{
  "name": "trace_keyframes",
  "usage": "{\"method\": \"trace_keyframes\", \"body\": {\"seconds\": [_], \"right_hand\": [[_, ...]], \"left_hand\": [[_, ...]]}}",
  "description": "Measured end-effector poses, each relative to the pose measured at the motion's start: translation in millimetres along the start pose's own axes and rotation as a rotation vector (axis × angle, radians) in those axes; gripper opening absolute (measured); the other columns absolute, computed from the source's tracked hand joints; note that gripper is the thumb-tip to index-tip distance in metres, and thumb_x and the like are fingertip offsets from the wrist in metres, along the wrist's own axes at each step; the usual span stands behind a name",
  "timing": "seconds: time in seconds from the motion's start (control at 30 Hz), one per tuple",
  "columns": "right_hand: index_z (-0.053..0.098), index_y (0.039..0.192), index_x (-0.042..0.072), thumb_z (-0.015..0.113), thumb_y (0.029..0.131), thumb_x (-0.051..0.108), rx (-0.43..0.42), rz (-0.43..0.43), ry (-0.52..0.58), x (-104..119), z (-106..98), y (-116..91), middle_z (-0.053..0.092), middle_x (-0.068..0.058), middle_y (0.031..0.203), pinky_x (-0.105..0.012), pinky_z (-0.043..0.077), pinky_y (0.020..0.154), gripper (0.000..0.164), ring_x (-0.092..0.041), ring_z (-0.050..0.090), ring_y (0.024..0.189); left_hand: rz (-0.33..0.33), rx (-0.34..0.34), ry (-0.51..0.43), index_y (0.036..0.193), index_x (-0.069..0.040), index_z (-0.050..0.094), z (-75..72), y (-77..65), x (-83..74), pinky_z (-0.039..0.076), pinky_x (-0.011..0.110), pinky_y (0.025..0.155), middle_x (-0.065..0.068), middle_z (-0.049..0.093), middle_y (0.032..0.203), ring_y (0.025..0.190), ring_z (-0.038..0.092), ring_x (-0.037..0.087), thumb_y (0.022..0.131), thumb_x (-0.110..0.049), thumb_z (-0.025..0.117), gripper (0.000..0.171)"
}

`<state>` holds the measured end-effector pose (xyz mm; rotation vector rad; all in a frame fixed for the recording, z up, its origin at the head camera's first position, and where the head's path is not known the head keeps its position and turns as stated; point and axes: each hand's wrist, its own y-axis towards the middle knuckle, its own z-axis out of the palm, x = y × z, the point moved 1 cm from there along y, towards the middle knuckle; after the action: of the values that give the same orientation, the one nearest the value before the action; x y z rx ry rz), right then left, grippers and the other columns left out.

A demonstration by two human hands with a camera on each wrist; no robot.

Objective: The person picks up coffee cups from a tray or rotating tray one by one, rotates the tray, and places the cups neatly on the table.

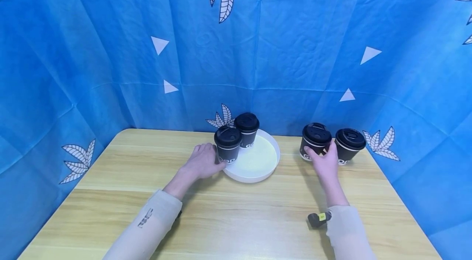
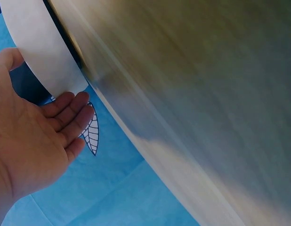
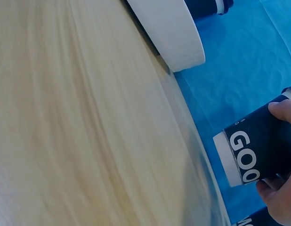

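Note:
In the head view my left hand point(image 1: 202, 162) is beside a lidded black paper coffee cup point(image 1: 228, 151) on a round white tray point(image 1: 258, 175). Its thumb is at the cup's lower front, and its fingers lie on the far left side. In the left wrist view this hand point(image 2: 37, 136) shows its palm, the fingers loosely bent outside the tray wall point(image 2: 46, 42). My right hand point(image 1: 326, 163) grips another black coffee cup point(image 1: 311, 142), lettered in white. Thumb and fingers stand on opposite sides of this cup point(image 3: 263, 141) in the right wrist view.
Another lidded cup point(image 1: 246, 129) stands at the tray's back left. To the right of the gripped cup is one more point(image 1: 348, 147), close to my right hand. The wooden table point(image 1: 243, 215) meets a blue patterned curtain point(image 1: 280, 55) at the back.

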<state>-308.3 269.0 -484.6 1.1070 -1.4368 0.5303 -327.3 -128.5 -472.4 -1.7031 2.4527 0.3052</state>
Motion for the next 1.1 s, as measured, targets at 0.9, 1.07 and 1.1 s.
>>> {"method": "trace_keyframes", "body": {"seconds": [0.9, 1.07, 1.1], "right_hand": [[0.032, 0.157, -0.002, 0.081, 0.087, 0.012, -0.022, 0.029, -0.040, -14.8, -6.7, 6.2, 0.046, -0.027, 0.153, -0.053, 0.034, 0.119, 0.086, -0.043, 0.045, 0.141], [0.032, 0.156, -0.001, 0.081, 0.087, 0.013, -0.022, 0.033, -0.042, -15.9, -7.9, 7.3, 0.046, -0.026, 0.152, -0.053, 0.034, 0.120, 0.086, -0.043, 0.045, 0.141], [0.032, 0.156, -0.001, 0.081, 0.087, 0.013, -0.022, 0.033, -0.042, -16.1, -8.0, 7.4, 0.046, -0.026, 0.153, -0.052, 0.033, 0.120, 0.086, -0.042, 0.045, 0.141]], "left_hand": [[0.001, 0.002, 0.004, 0.127, 0.005, 0.058, -2.5, -2.0, -3.6, 0.037, 0.048, 0.108, 0.012, 0.058, 0.113, 0.111, 0.051, 0.030, 0.092, -0.060, 0.061, 0.073], [-0.002, 0.001, 0.002, 0.125, 0.004, 0.058, -2.1, -1.7, -3.6, 0.037, 0.048, 0.108, 0.011, 0.057, 0.112, 0.110, 0.050, 0.030, 0.092, -0.060, 0.062, 0.073], [-0.003, 0.001, 0.001, 0.125, 0.004, 0.058, -2.0, -1.7, -3.6, 0.037, 0.048, 0.108, 0.011, 0.057, 0.112, 0.109, 0.050, 0.030, 0.092, -0.060, 0.062, 0.072]]}}
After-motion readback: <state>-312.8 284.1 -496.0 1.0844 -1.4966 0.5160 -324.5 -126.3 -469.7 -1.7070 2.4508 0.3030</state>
